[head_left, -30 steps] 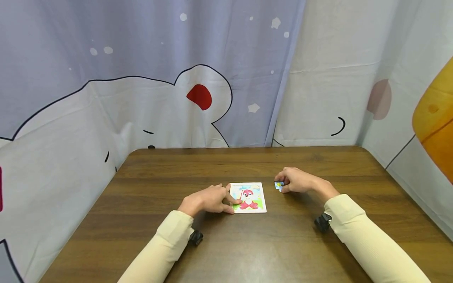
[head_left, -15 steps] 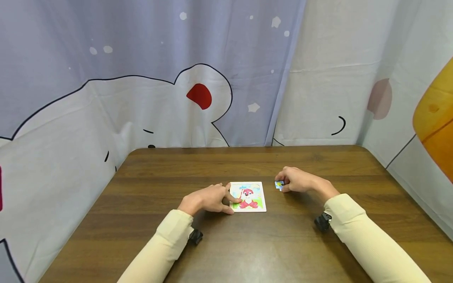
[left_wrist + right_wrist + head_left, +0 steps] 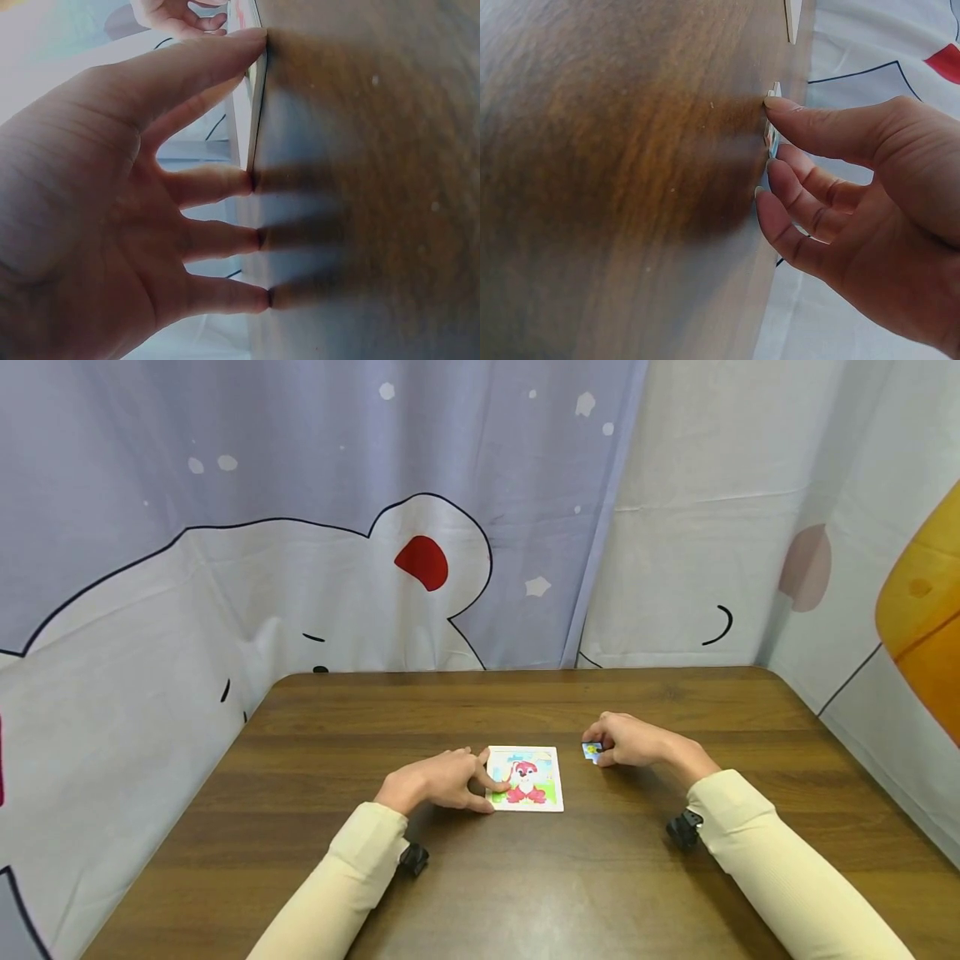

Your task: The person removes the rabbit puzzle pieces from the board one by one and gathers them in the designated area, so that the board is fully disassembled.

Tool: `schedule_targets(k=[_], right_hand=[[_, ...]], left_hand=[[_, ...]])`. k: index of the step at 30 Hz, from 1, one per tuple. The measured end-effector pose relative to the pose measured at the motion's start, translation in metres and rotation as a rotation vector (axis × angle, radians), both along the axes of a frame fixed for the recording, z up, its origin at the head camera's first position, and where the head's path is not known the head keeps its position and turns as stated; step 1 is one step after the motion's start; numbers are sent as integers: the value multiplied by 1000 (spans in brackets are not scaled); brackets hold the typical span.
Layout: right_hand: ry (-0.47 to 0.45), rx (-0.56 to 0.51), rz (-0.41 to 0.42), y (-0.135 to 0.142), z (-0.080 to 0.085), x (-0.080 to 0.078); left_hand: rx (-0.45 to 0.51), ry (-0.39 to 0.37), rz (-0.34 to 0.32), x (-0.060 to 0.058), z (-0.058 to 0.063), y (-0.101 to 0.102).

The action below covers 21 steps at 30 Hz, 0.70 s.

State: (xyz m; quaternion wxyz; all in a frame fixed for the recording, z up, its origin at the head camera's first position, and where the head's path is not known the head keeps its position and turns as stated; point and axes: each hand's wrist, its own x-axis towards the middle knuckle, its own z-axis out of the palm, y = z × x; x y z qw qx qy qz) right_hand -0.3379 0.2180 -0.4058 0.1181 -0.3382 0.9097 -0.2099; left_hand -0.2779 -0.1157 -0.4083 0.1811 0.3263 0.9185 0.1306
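A square jigsaw puzzle board (image 3: 547, 793) with a white frame and a pink animal picture lies flat on the table. My left hand (image 3: 438, 779) rests at its left side, the index finger laid over the picture and the thumb at the near left corner. In the left wrist view the left hand's other fingertips stand on the wood, with the board's thin edge (image 3: 259, 112) by the thumb. To the right of the board, my right hand (image 3: 630, 742) pinches a small blue puzzle piece (image 3: 592, 752) with a yellow mark, low at the tabletop.
The brown wooden table (image 3: 480, 893) has a far edge close to a printed curtain (image 3: 337, 585). Dark wrist cameras sit under both cream sleeves (image 3: 780, 852). A strip of wood separates the board from the puzzle piece.
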Motion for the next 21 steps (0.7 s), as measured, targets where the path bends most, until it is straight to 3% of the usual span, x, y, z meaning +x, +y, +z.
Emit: schedule_targets(k=[21], right_hand=[[9,4,5,0,-1,1]], left_hand=[[4,-16,28,2,0,1]])
